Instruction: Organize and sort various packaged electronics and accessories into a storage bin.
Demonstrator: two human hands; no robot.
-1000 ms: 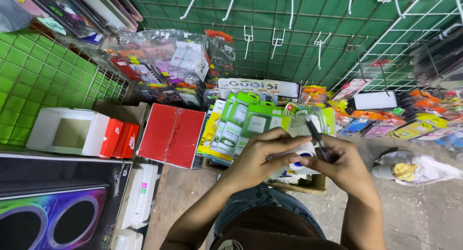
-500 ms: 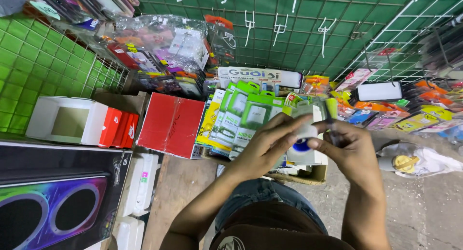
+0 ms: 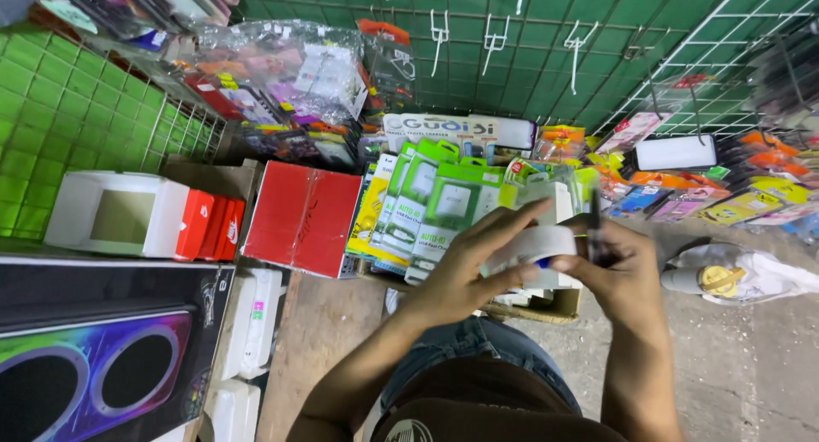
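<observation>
We had both hands up over our lap: left hand (image 3: 456,267) pinching a small white box (image 3: 539,244), right hand (image 3: 618,276) closed on a dark pen (image 3: 594,224) against it. Green-and-white packages (image 3: 444,203) and a red box (image 3: 305,218) sat just behind.

Open passage lies at lower right of the frame — bare concrete floor (image 3: 751,365), interrupted only by a white bag (image 3: 768,276) with a yellow-capped bottle (image 3: 712,280). A narrow wooden strip (image 3: 320,331) runs free at lower centre. Ahead of both hands, green-and-white packages (image 3: 435,203) stand close-packed; a red box (image 3: 303,216) and a speaker carton (image 3: 94,348) block the left — the wire grid wall (image 3: 529,58) with white hooks (image 3: 495,41) closes the top.
</observation>
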